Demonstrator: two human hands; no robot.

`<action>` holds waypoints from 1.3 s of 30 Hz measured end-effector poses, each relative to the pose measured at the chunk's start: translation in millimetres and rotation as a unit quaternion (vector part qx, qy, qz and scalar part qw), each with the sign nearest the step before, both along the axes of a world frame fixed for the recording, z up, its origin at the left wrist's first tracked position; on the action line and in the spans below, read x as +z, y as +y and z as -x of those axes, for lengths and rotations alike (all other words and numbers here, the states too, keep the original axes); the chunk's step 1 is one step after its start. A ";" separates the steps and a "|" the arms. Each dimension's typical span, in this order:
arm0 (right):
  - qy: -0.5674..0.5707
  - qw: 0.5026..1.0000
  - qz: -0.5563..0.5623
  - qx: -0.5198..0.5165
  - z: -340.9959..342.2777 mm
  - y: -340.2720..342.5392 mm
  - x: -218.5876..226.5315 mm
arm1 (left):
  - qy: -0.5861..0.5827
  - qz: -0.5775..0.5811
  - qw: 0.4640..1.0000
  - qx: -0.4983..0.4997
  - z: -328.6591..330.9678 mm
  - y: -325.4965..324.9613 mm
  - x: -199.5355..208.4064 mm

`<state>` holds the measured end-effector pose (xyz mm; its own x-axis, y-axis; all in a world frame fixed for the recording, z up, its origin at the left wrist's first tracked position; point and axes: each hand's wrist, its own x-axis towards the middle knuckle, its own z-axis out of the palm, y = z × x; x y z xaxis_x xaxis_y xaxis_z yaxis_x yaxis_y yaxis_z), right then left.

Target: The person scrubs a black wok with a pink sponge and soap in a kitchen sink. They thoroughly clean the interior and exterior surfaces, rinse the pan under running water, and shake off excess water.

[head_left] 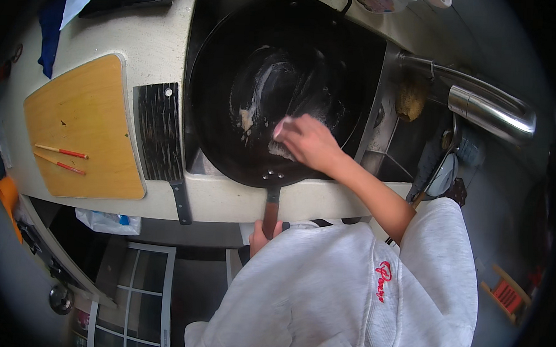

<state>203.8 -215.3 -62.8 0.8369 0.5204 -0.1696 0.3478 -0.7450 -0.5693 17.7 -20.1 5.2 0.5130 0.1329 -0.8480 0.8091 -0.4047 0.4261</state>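
A large black wok (226, 152) rests in the sink, with whitish suds smeared across its inside and small pale bits on the left of its bottom. My right hand (313, 141) reaches into the wok. Its fingers are closed around what looks like a small scrub brush (281, 150) with a pink top and pale bristles, pressed near the wok's lower middle. At the counter's front edge, my left hand (259, 240) grips the wok's brown handle (271, 211); my grey sweatshirt hides part of that hand.
A black-patterned cleaver (159, 131) lies left of the sink, its handle past the counter edge. Beyond it is a wooden cutting board (91, 128) with red-ended chopsticks (65, 152). A metal faucet (491, 111) and a brown sponge (410, 100) are on the right.
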 end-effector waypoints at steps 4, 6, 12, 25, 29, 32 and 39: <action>-0.130 0.957 0.101 -0.237 -31.5 -24.7 -20.8 | 0.018 -0.012 1.000 -0.018 -0.9 0.7 1.0; 0.008 0.981 0.140 -0.133 -30.1 -17.9 -7.4 | 0.065 0.012 0.998 -0.009 -12.7 2.2 6.9; 0.096 0.979 -0.178 0.013 -29.7 51.2 -3.9 | 0.007 0.060 0.998 -0.010 -6.8 11.6 -1.2; 0.126 0.952 0.274 0.055 -72.4 -30.8 22.5 | 0.060 0.129 0.989 0.032 -7.7 15.8 -3.9; 0.022 0.996 -0.057 0.070 -33.5 50.7 -5.4 | 0.044 0.160 0.984 0.060 -6.0 18.5 -8.5; -0.260 0.964 0.055 -0.015 -114.0 75.7 -28.4 | 0.036 0.148 0.987 0.053 -5.6 18.1 -8.2; 0.035 0.971 0.186 0.145 -51.2 -45.2 10.0 | 0.066 0.157 0.983 0.063 -9.3 16.4 -2.7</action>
